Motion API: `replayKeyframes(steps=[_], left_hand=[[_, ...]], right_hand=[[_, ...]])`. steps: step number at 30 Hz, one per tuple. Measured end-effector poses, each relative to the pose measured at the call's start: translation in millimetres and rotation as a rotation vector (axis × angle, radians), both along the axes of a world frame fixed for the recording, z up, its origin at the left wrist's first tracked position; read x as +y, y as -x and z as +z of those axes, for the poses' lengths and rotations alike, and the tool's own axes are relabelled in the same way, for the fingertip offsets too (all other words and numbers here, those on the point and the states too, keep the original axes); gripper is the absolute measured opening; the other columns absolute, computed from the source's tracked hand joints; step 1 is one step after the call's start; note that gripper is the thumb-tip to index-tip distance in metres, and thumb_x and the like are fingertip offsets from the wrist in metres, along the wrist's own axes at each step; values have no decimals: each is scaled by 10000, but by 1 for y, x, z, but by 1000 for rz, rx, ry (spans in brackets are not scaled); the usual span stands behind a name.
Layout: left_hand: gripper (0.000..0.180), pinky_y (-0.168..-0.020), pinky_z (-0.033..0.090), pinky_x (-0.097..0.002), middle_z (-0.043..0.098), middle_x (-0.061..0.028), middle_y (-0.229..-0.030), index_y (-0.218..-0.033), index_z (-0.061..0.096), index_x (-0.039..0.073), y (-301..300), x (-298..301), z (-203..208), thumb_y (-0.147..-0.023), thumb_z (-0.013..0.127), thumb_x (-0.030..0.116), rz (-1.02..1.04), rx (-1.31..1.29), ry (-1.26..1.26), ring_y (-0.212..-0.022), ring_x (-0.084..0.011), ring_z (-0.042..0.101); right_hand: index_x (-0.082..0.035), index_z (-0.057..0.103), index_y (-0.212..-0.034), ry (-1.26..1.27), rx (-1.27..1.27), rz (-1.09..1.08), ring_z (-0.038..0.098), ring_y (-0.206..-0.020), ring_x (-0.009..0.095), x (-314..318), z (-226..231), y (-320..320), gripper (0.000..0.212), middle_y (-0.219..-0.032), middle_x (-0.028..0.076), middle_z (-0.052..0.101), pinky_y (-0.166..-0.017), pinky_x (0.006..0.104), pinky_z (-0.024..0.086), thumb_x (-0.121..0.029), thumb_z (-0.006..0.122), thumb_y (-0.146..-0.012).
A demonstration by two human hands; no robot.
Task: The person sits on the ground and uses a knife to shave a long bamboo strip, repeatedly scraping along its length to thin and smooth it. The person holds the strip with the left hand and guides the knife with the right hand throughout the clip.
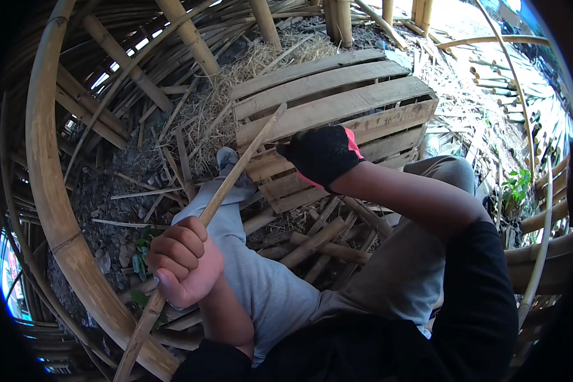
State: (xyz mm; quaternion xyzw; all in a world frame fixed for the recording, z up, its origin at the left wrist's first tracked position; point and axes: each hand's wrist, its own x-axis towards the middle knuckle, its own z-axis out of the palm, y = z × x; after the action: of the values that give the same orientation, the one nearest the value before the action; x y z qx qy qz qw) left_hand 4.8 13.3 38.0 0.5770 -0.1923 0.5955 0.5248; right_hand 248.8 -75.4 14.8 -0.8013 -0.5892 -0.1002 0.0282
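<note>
My bare left hand (186, 261) is wrapped round a long split bamboo strip (234, 175). The strip runs slantwise from the lower left up to a tapered tip above the wooden slatted crate (325, 95). My right hand (325, 156) wears a black glove with pink-red edging. Its fingers are curled closed over the crate's near side, a little to the right of the strip. What the right hand holds, if anything, is hidden by the glove.
A thick bamboo pole (48, 172) curves along my left side. Several cut bamboo pieces (318, 242) lie between my legs. Dry shavings (197, 118) cover the ground left of the crate. Bamboo posts (188, 35) stand beyond, and stacked bamboo (547, 134) lies at the right.
</note>
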Motion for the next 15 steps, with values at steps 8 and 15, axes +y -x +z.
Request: replayKeyframes(steps=[8, 15], left_hand=[[581, -536, 206, -313, 251, 50, -473, -536, 261, 174, -6, 0, -3, -1038, 518, 314, -100, -73, 29, -446, -104, 225], [577, -545, 220, -341, 273, 40, -463, -530, 280, 156, -19, 1, -10, -1020, 546, 307, -144, -29, 0, -441, -128, 251]], right_hand=[[-103, 638, -778, -500, -137, -105, 662, -591, 334, -36, 31, -3, 263, -626, 126, 618, -541, 419, 505, -289, 650, -964], [-126, 647, -794, -450, -178, -239, 669, -657, 298, -55, 44, 12, 228, -713, 88, 651, -558, 437, 501, -288, 648, -955]])
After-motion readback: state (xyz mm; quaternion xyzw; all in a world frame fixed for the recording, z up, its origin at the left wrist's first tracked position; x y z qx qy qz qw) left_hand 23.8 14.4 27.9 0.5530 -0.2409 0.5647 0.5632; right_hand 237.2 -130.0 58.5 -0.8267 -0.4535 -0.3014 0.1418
